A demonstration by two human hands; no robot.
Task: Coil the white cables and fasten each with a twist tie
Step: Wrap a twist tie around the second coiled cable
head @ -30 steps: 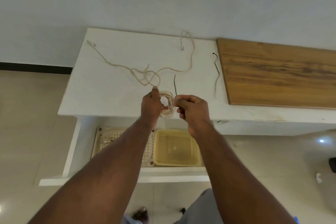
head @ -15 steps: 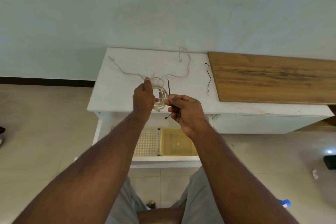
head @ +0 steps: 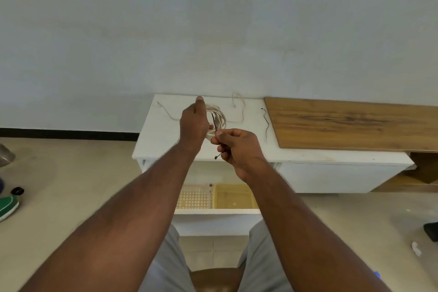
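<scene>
Dark twist tie [head: 214,121] upright across the coil [head: 219,117] — both hands [head: 237,147] gripping.

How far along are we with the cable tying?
Done: one cable is wound into a coil, gripped by the left hand. In hand: the right hand pinches a dark tie across it, not yet twisted. Left: a loose cable and spare tie on the white top.

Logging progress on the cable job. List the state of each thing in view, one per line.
coiled white cable: looped, held up, not yet tied
left hand: grips the coil
right hand: pinches a twist tie
dark twist tie: crossing the coil, ends loose
second twist tie: lying on the white cabinet
loose white cable: uncoiled on the cabinet
drawer: open
</scene>
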